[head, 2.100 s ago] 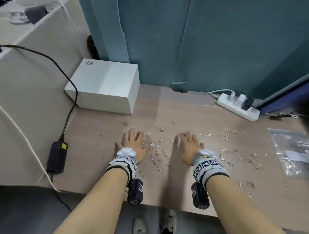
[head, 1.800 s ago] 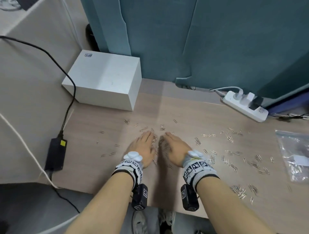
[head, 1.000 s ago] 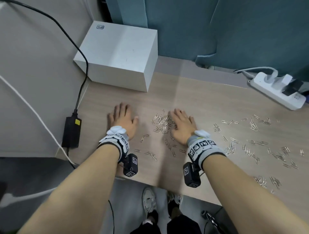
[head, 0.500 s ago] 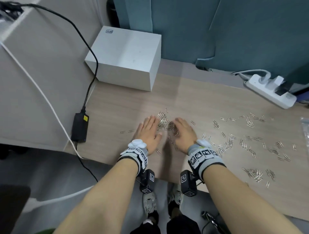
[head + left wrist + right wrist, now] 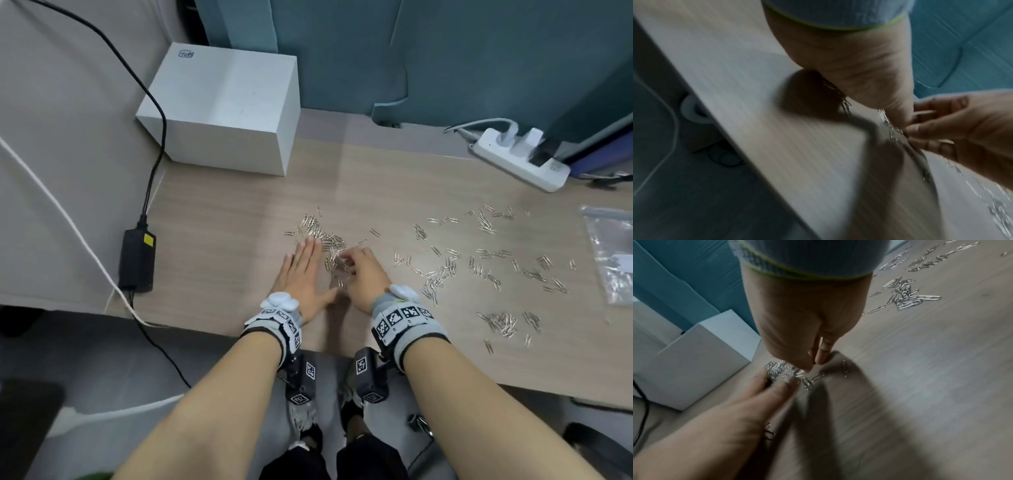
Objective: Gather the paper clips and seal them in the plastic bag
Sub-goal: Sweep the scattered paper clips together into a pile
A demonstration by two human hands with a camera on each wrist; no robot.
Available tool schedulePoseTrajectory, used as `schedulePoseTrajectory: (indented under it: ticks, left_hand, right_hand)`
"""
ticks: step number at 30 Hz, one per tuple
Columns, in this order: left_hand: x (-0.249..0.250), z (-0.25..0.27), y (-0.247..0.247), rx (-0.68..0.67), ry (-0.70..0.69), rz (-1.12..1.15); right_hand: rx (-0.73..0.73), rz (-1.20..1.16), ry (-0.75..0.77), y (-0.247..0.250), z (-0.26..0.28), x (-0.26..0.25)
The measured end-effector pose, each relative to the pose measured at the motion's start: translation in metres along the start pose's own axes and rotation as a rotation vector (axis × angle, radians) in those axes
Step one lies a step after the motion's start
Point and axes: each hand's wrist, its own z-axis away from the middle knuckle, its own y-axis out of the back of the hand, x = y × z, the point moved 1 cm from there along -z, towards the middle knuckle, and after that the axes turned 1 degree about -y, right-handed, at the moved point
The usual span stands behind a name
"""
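Note:
Several silver paper clips lie heaped between my two hands on the wooden table. My left hand lies flat, fingers straight, its edge against the heap. My right hand has its fingers curled down into the heap, which shows in the right wrist view as paper clips at the right hand fingertips, with the left hand opposite. More loose clips are strewn to the right. The clear plastic bag lies at the table's right edge. The left wrist view is blurred.
A white box stands at the back left. A power strip sits at the back right. A black adapter with cables lies left of the table. The near table edge runs just below my wrists.
My left hand has slid right towards the right hand, pushing clips into one heap. The right fingers, flat a second ago, are now curled over the heap.

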Motion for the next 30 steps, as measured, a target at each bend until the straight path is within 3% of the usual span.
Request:
schedulePoseTrajectory:
  ticks: [2, 5, 7, 11, 14, 21, 30]
  left_hand:
    - [-0.005, 0.003, 0.002, -0.023, -0.071, -0.070]
    - [-0.022, 0.009, 0.004, -0.005, -0.071, -0.122]
    - [-0.032, 0.003, 0.008, 0.001, -0.056, -0.133]
    - [-0.028, -0.029, 0.026, 0.049, -0.041, -0.146]
    - [-0.009, -0.037, 0.030, 0.102, -0.073, -0.133]
    - [0.079, -0.068, 0.043, 0.006, -0.307, -0.134]
    - [0.235, -0.165, 0.038, -0.145, -0.482, -0.192]
  right_hand:
    - [0.062, -0.016, -0.006, 0.007, 0.003, 0.003]
    - [0.157, 0.140, -0.075, 0.025, 0.010, 0.017]
    - [0.141, 0.173, -0.107, 0.030, 0.012, 0.027]
    - [0.107, 0.114, -0.025, 0.032, 0.011, 0.035]
    - [0.145, 0.122, -0.101, 0.046, 0.023, 0.038]
    - [0.183, 0.261, -0.329, 0.125, 0.045, 0.063]
    - [0.242, 0.266, -0.468, 0.224, 0.035, 0.157]
